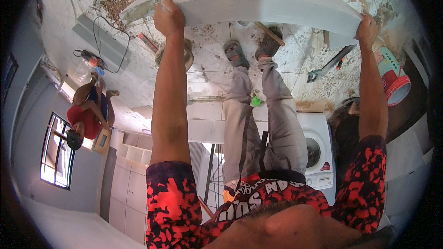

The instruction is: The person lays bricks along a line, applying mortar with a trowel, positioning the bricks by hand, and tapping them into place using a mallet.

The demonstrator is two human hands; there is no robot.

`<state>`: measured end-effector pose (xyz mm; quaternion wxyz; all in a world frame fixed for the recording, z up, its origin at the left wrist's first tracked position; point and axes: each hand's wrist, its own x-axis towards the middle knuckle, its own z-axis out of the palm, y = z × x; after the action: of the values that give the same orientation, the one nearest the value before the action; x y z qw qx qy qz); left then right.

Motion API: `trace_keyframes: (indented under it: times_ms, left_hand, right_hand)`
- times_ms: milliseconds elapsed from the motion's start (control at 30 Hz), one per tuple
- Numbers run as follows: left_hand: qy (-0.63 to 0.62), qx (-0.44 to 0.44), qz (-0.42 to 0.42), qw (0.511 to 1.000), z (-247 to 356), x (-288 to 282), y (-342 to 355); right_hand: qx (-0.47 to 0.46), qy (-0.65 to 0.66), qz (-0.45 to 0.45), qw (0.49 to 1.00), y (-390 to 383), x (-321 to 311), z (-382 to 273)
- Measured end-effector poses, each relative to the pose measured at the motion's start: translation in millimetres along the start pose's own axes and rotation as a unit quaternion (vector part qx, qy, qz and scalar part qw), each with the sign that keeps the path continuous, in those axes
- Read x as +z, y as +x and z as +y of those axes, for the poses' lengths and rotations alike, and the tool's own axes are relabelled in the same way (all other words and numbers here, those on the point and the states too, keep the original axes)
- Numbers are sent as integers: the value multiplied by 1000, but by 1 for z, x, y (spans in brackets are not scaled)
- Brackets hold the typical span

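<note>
A long, pale grey slab (267, 8) spans the far side of the view, its edge facing me and looking bowed by the lens. My left hand (169, 17) is closed round its left part, with the thumb on the upper edge. At the slab's right end, my right hand (367, 30) grips the corner; some of those fingers are hidden behind it. Both arms are stretched out. Below the slab, a wooden stick (270, 33) lies by my sandalled feet. A handsaw (330, 64) with a green handle rests on the floor nearer my right arm.
A white and red bucket (396, 87) lies tipped at the right. On the left are a red tool (147, 42), a grey board (101, 44), a corded power tool (90, 58) and rubble (115, 5). Another person (87, 117) in red squats farther left. A washing machine (318, 154) stands behind me.
</note>
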<state>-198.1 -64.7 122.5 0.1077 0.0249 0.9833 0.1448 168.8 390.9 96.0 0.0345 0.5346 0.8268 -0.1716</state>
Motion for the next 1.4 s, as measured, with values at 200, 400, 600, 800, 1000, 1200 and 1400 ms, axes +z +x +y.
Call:
trace_keyframes:
  times_ms: [200,400,600,800,1000,1200,1400]
  left_hand:
    - [-1,-4,11,1000,1,-5,-4]
    - [7,-34,-13,999,1,-3,-1]
    - [36,59,14,997,-11,9,8]
    - [86,35,-19,996,-15,19,12]
    - [262,179,33,948,-36,15,14]
    - [47,74,56,995,-17,17,14]
    - [200,195,33,959,-29,8,26]
  right_hand:
    - [0,-23,7,1000,-3,-1,-4]
    - [-41,-78,0,996,5,4,8]
    - [-26,-99,21,995,38,27,68]
    - [-95,-144,-9,985,45,13,76]
    - [-87,-293,-84,949,-4,-5,-41]
    - [-66,-254,-10,965,6,5,-8]
    - [-95,-184,7,978,7,2,-18]
